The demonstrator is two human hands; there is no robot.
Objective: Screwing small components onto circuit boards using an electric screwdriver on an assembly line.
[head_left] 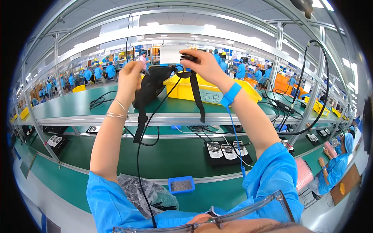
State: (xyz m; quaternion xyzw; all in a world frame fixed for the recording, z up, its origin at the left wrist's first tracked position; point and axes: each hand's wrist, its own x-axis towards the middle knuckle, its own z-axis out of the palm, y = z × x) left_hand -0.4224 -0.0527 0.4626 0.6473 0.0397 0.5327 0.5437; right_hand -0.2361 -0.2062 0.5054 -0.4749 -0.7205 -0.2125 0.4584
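Both my arms reach up over the upper shelf. My left hand (130, 80) is closed with its fingertips on a small dark piece beside a black fabric pouch (155, 82). My right hand (203, 66), a blue wrist strap (232, 94) on its arm, pinches a small black plastic piece (188, 57); its exact kind is unclear. The pouch rests on the shelf between my hands, partly before a yellow bin (248, 88). Black straps (197, 99) dangle over the shelf's front edge. A thin black cable (138, 159) runs from near the pouch down toward my chest.
On the lower level lie a black tray (216, 161) of white devices, a blue box (181, 192) of small grey parts and a clear plastic bag (134, 190). Metal posts frame the bench. Cables and an adapter (284, 106) sit at right; a co-worker (334, 167) sits beyond.
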